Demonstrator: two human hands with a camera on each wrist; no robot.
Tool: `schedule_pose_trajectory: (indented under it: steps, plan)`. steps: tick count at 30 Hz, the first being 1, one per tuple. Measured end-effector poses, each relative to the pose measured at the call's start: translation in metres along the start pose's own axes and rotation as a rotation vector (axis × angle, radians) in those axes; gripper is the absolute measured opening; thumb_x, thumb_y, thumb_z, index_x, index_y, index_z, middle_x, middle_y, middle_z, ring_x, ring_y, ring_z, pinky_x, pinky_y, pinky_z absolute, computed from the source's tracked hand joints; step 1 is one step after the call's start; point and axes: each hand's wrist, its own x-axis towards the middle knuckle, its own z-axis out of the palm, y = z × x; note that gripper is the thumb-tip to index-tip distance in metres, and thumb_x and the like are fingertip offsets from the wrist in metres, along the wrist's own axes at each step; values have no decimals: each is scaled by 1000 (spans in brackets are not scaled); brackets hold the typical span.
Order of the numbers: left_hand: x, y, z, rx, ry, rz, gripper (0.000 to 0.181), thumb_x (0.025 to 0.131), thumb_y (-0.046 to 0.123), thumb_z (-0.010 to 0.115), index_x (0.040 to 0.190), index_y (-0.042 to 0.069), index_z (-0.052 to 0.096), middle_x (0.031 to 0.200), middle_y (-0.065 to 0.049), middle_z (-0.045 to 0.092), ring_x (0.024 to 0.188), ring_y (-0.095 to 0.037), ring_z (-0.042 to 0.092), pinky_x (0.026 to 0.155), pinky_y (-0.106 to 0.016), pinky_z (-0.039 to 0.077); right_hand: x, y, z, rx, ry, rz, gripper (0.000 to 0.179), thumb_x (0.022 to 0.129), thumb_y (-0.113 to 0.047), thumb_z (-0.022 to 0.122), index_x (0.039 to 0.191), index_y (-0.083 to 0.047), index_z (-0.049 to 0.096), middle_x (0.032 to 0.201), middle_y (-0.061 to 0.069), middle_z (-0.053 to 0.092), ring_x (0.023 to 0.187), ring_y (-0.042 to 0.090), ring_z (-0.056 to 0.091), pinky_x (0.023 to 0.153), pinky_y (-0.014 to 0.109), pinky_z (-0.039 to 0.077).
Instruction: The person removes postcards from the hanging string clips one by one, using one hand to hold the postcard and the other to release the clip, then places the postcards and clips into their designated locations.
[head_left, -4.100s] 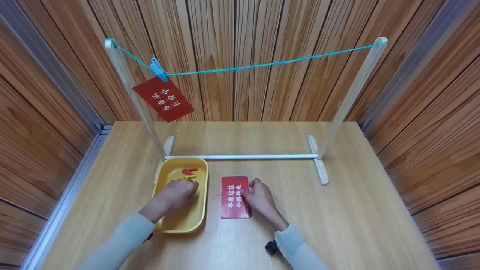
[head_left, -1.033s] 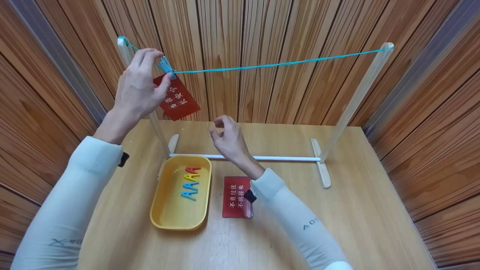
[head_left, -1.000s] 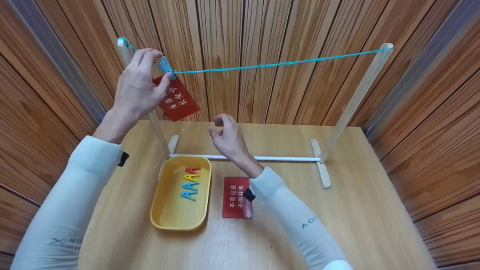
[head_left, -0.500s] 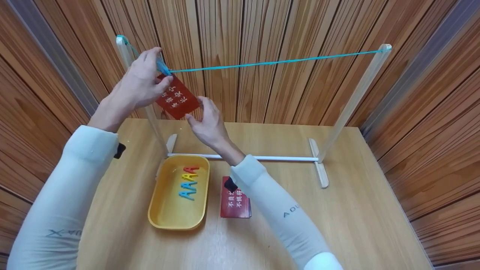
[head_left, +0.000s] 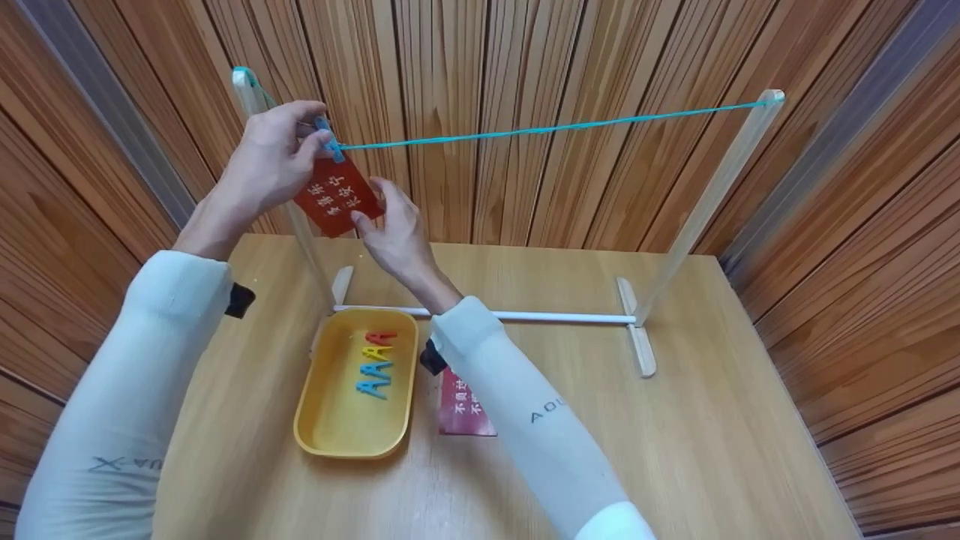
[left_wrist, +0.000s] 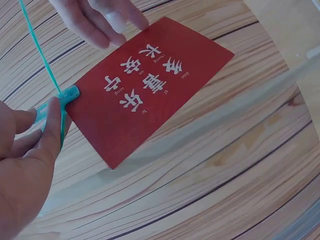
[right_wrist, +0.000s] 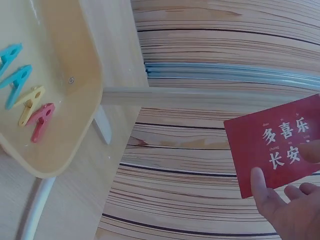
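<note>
From the turquoise line (head_left: 525, 132) hangs a red card (head_left: 337, 201) with white characters, held near its upper corner by a blue clothespin (head_left: 338, 154). My left hand (head_left: 270, 157) pinches that clothespin between thumb and fingers. In the left wrist view, the clothespin (left_wrist: 72, 94) bites the card's short edge, with the line running past it. My right hand (head_left: 397, 236) holds the card's lower right edge, thumb in front. The right wrist view has the card (right_wrist: 245, 145) spread toward the right side, with fingertips over it.
A yellow tray (head_left: 349, 439) holds two blue clothespins (head_left: 375, 379), a yellow one (head_left: 377, 352) and a red one (head_left: 381, 337). Red cards (head_left: 456, 409) lie beside it, partly under my right sleeve. Two wooden posts (head_left: 697, 202) and a white rod (head_left: 562, 318) frame the line.
My left hand has gone from the tray up to the clothespin and now squeezes it. The right hand has left the card stack, risen leftward and taken hold of the hanging card, which swings slightly left.
</note>
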Motion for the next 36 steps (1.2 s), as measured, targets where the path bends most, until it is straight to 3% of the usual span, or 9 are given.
schedule_pose_trajectory:
  steps: [5,12,17,23,27,31,36]
  plan:
    - [-2,1,3,-53,-10,-24,51,111,27,51,159,10,43,142,-18,63,128,-35,67,115,-55,51,2,4,1,-15,53,-20,55,103,-22,68,152,-10,47,152,8,56,140,23,56,114,33,53]
    - [-5,-3,4,-109,-6,-47,49,110,28,53,157,14,47,143,-16,62,128,-32,66,114,-53,53,0,2,8,179,67,-9,44,102,-30,70,142,-14,60,132,5,71,114,13,69,91,24,62]
    - [-5,-4,8,-130,54,-16,45,109,29,55,152,14,55,143,-14,66,132,-31,66,113,-51,53,0,-4,8,255,71,22,37,103,-25,68,138,-12,64,119,8,74,98,12,72,74,25,64]
    - [-5,-1,16,-157,153,18,34,106,24,63,139,18,68,137,-7,73,123,-24,73,107,-42,58,0,-3,2,264,93,37,35,103,-24,67,136,-12,66,116,7,74,96,12,72,72,26,64]
    - [-4,0,21,-163,210,10,26,105,21,65,127,17,76,128,-6,78,107,-19,78,99,-36,62,1,-1,0,256,102,37,34,103,-24,68,134,-12,67,114,7,75,93,13,72,69,26,64]
    - [-4,1,24,-152,234,16,20,105,19,64,117,14,79,118,-8,80,97,-15,79,95,-33,64,1,1,-3,263,101,28,32,103,-22,68,132,-11,69,111,11,76,90,15,72,66,28,64]
    - [-4,2,26,-161,242,35,18,106,19,63,113,14,79,114,-9,81,100,-17,79,94,-33,63,-1,2,-5,258,109,36,32,103,-22,68,133,-11,69,111,11,76,90,14,72,66,28,64]
